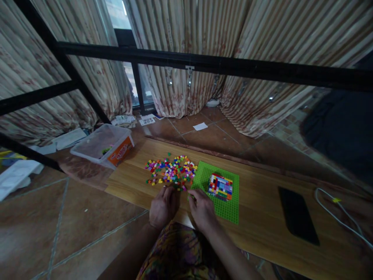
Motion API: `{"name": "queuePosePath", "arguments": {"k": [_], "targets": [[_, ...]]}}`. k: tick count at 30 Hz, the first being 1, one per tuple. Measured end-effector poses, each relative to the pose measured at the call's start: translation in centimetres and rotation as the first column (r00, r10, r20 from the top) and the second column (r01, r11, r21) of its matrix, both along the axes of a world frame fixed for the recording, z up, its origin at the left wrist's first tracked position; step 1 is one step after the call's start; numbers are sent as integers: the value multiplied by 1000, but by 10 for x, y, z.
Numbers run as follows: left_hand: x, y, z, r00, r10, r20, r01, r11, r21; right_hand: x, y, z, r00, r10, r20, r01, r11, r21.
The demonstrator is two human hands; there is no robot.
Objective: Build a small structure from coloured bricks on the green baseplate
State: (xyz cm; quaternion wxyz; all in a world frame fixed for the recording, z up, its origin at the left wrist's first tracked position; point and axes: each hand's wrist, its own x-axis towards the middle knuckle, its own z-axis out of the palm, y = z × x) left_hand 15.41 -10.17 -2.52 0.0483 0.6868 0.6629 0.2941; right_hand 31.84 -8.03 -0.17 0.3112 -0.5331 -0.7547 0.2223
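Note:
Small loose toy bricks [171, 169] in many colours lie scattered over the wooden table. At the near edge of this pile is my left hand [163, 207], its fingers curled and pressed together; what they hold, if anything, is too small to make out. My right hand [203, 210] is beside it, fingers bent in a pinch near the left edge of a green baseplate [225, 212]; its fingertips are too dim to show a piece. On the baseplate stands a block [220, 186] built of multicoloured bricks, just beyond my right hand and apart from it.
A clear plastic bin [100, 144] with an orange label stands past the table's left end. To the right lie a dark flat phone-like slab [298, 214] and a white cable [339, 206]. A black metal bar [186, 58] crosses before the curtains [186, 93].

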Motion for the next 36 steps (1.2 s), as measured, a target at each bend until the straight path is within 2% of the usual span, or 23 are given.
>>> {"name": "queuePosePath", "arguments": {"k": [8,12,15,21,26,31,36], "targets": [[-1,-1,-2,999,-28,15,28,1000,11,-25,25,-8,983,9,181,-10,1000,0],[-1,-1,-2,1000,-19,16,19,1000,17,-26,31,-8,983,23,182,-25,1000,5],[-1,-1,-4,999,-20,30,20,1000,18,-27,43,-1,984,13,176,-16,1000,14],[1,-2,-4,999,-7,47,5,1000,31,-44,98,22,955,-53,292,51,999,14],[0,-2,-6,999,-8,32,7,1000,19,-62,136,20,908,-25,419,37,999,-18],[-1,-3,-10,999,-30,40,29,999,13,-67,144,11,890,24,455,-9,999,-35],[-1,-3,-8,999,-31,40,31,999,-6,-68,141,11,883,70,465,-56,997,-44]]}}
